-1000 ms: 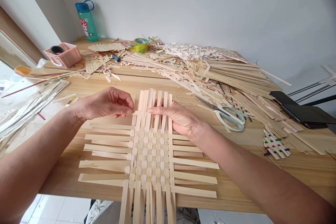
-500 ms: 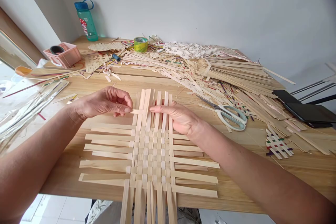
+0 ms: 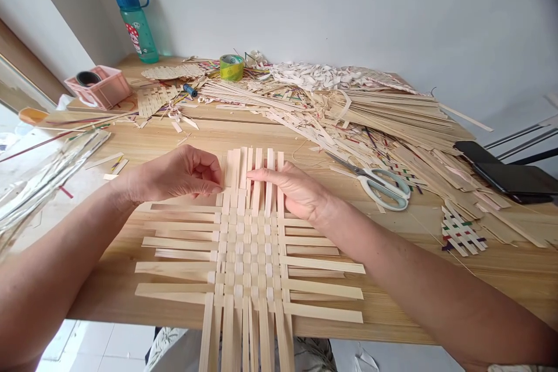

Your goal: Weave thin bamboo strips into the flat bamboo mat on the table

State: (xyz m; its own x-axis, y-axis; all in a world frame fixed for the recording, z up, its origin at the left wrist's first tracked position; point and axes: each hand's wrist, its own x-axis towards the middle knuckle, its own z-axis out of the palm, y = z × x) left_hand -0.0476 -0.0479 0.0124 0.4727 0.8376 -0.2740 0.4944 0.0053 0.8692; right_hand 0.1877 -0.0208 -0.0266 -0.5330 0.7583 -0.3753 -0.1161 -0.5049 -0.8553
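A half-woven mat of pale bamboo strips (image 3: 246,250) lies on the wooden table (image 3: 392,256) in front of me, loose ends sticking out on all sides. My left hand (image 3: 178,174) is curled at the mat's far left edge, thumb and fingers pinched on a horizontal strip (image 3: 220,189) that enters the weave. My right hand (image 3: 296,189) lies on the upright strips at the far edge, fingers stretched flat and pressing them down, index finger pointing left toward the pinched strip.
Scissors (image 3: 383,186) lie right of my right hand. Heaps of bamboo strips (image 3: 383,113) cover the back of the table. A tape roll (image 3: 231,67), a green bottle (image 3: 139,26), a pink basket (image 3: 100,86), a small coloured weave (image 3: 462,235) and a black phone (image 3: 505,171) stand around.
The horizontal strip in my left hand has slid further right into the weave. My left hand closed up against the mat's edge. The camera tilted slightly.
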